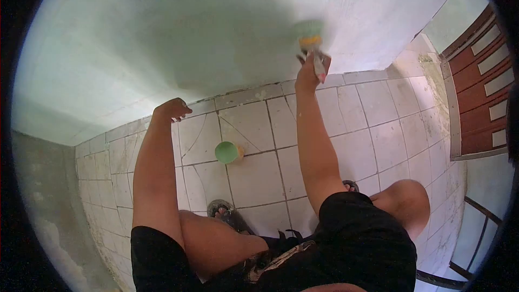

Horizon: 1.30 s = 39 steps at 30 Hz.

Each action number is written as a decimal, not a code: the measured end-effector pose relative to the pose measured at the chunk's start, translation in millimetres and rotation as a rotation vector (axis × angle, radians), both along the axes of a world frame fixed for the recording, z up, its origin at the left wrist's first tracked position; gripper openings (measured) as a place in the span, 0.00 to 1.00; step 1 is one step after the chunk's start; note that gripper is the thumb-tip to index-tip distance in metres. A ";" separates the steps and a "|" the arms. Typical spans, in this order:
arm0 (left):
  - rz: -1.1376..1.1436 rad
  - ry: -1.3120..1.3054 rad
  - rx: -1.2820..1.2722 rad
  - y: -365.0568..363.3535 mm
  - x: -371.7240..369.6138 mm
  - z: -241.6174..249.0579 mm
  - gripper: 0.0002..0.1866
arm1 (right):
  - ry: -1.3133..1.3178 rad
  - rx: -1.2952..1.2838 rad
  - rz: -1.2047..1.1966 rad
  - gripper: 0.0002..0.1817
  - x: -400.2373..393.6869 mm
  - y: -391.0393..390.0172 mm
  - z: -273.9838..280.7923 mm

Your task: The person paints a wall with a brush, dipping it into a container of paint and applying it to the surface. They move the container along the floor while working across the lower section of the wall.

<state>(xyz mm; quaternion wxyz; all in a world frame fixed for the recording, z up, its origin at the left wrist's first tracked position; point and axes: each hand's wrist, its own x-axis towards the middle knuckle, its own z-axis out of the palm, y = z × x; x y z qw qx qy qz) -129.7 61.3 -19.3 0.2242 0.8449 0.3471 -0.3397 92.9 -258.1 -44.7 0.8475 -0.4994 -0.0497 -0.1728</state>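
My right hand (pixel 312 70) grips a paintbrush (pixel 310 41) by its pale handle. The brush has a yellow-orange band, and its green-tinted bristles, blurred, are against the pale green wall (pixel 227 38). Over the tiles near the foot of the wall, at the left, is my left hand (pixel 173 109). Its fingers are curled in and I see nothing in them. Between my arms, a small cup (pixel 227 152) stands on the floor, its inside light green; neither hand touches it.
White tiles (pixel 254 178) with dark joints and cracks cover the floor. My sandalled feet are below the cup. A brown wooden door (pixel 483 75) with pale panels is at the right, above a dark metal frame (pixel 476 238). A grey wall (pixel 48 200) borders the left.
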 end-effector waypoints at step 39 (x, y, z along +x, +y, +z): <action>-0.077 -0.009 0.039 -16.3 9.9 5.7 0.17 | 0.299 -0.444 -0.260 0.04 13.6 11.4 -79.3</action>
